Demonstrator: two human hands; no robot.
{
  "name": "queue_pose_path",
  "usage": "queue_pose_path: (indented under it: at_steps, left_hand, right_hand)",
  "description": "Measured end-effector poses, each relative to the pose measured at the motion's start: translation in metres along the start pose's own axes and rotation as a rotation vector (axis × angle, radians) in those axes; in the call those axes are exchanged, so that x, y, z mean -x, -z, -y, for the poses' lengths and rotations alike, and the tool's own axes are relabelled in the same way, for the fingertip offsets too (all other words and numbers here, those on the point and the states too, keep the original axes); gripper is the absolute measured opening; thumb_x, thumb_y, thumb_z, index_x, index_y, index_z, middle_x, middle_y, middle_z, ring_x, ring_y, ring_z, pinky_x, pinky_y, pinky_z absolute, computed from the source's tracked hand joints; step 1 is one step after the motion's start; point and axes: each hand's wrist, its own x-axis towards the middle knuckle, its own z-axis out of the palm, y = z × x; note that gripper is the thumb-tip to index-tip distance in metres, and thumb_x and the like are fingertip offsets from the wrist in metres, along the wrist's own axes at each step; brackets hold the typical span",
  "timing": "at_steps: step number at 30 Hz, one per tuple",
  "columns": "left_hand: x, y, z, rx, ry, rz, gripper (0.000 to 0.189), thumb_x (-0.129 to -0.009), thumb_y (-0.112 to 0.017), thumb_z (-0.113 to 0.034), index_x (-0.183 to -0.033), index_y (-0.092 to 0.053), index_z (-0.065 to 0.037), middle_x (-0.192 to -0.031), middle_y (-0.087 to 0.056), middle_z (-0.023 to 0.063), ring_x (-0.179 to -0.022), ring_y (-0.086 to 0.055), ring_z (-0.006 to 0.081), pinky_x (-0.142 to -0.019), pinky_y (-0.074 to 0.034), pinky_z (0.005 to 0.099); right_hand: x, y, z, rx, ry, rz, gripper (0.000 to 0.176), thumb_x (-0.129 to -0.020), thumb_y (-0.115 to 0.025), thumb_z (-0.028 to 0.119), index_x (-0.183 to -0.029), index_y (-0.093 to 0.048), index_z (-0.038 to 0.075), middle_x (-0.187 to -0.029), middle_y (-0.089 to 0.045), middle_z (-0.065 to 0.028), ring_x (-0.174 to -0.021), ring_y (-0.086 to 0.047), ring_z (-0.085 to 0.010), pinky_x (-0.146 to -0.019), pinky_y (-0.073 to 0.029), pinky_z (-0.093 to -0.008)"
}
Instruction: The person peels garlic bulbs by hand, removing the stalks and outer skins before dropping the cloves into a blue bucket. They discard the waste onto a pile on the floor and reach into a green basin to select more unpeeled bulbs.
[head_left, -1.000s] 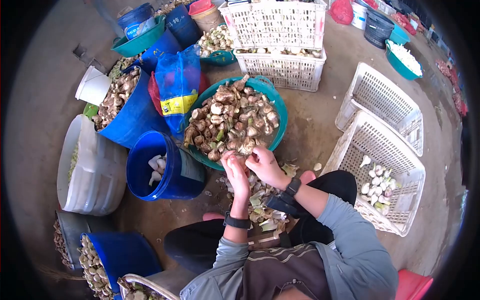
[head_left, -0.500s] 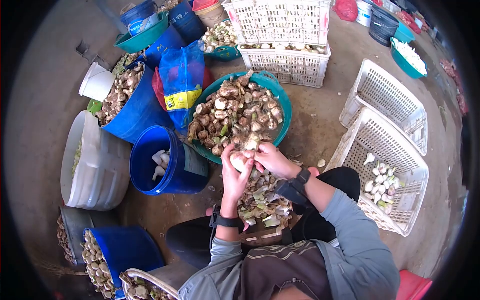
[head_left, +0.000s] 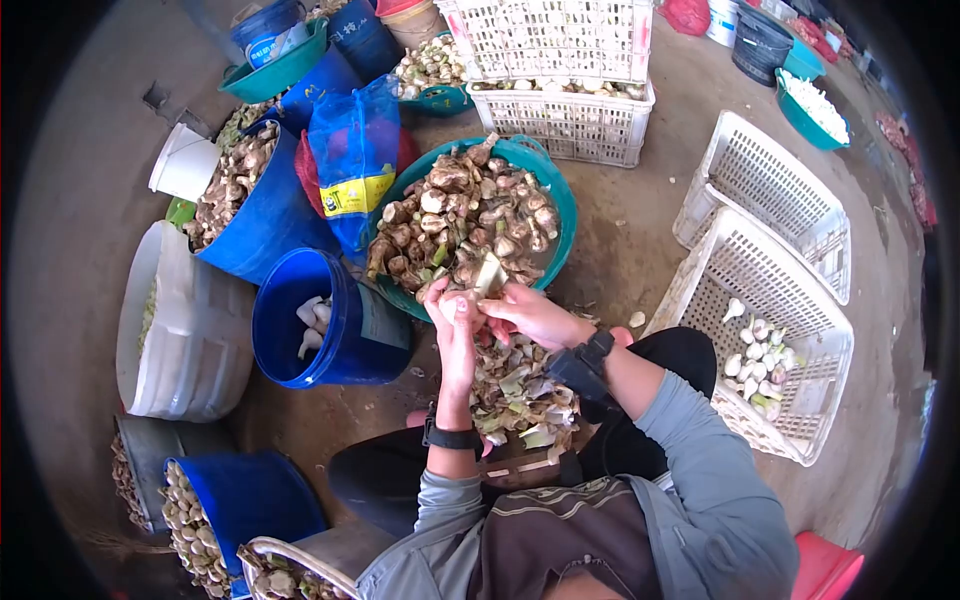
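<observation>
My left hand [head_left: 456,335] is closed around a pale garlic bulb [head_left: 459,304], partly hidden by the fingers. My right hand [head_left: 541,317] pinches at its stem side, where a pale strip of garlic skin [head_left: 490,274] sticks up. Both hands are at the near rim of a green tub [head_left: 568,215] of water, heaped with muddy, unpeeled garlic bulbs [head_left: 455,210]. Below the hands, a pile of peeled-off garlic skins [head_left: 520,385] lies between my legs.
To the left, a blue bucket [head_left: 375,335] holds a few white bulbs. On the right, a white crate [head_left: 810,420] contains cleaned garlic [head_left: 765,355]. Stacked white crates [head_left: 560,130] of garlic stand behind the tub, and a large blue barrel [head_left: 265,220] of garlic is at the left.
Both hands have shifted slightly left with the bulb. A pale strip of skin now stands out above the right fingers. The whole view has shifted slightly.
</observation>
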Motion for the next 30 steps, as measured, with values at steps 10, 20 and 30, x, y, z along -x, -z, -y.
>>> queue_pose_path:
  at_steps: [10,20,30]
  left_hand:
    - [-0.007,0.007,0.003,0.294,0.302,0.093,0.058,-0.093,-0.039,-0.048,-0.134,-0.019,-0.012,-0.098,-0.053,0.0090,-0.070,-0.053,0.0123,-0.050,-0.041,0.0219]
    - [-0.017,0.036,0.010,0.559,0.307,0.473,0.061,-0.087,-0.044,-0.050,-0.124,-0.038,-0.002,-0.097,-0.059,0.0109,-0.067,-0.060,0.0184,-0.050,-0.050,0.0272]
    - [-0.013,-0.002,0.034,-0.213,-0.313,-0.140,0.043,-0.084,-0.064,-0.019,-0.110,-0.031,-0.007,-0.079,-0.051,0.0027,-0.054,-0.046,0.0057,-0.044,-0.038,0.0184]
  right_hand:
    - [-0.019,0.014,-0.022,0.640,0.724,-0.272,0.015,-0.088,-0.054,0.009,-0.101,-0.056,0.001,-0.069,-0.057,-0.0045,-0.055,-0.053,-0.0145,-0.051,-0.042,-0.0285]
    - [0.000,-0.003,0.000,-0.335,-0.004,0.053,0.018,-0.093,-0.049,0.015,-0.105,-0.055,0.003,-0.075,-0.057,-0.0017,-0.059,-0.055,-0.0094,-0.051,-0.041,-0.0221]
    - [-0.001,-0.006,-0.001,0.361,0.476,-0.193,0.029,-0.096,-0.042,0.017,-0.120,-0.046,0.000,-0.096,-0.058,-0.0040,-0.084,-0.053,-0.0083,-0.076,-0.047,-0.0256]
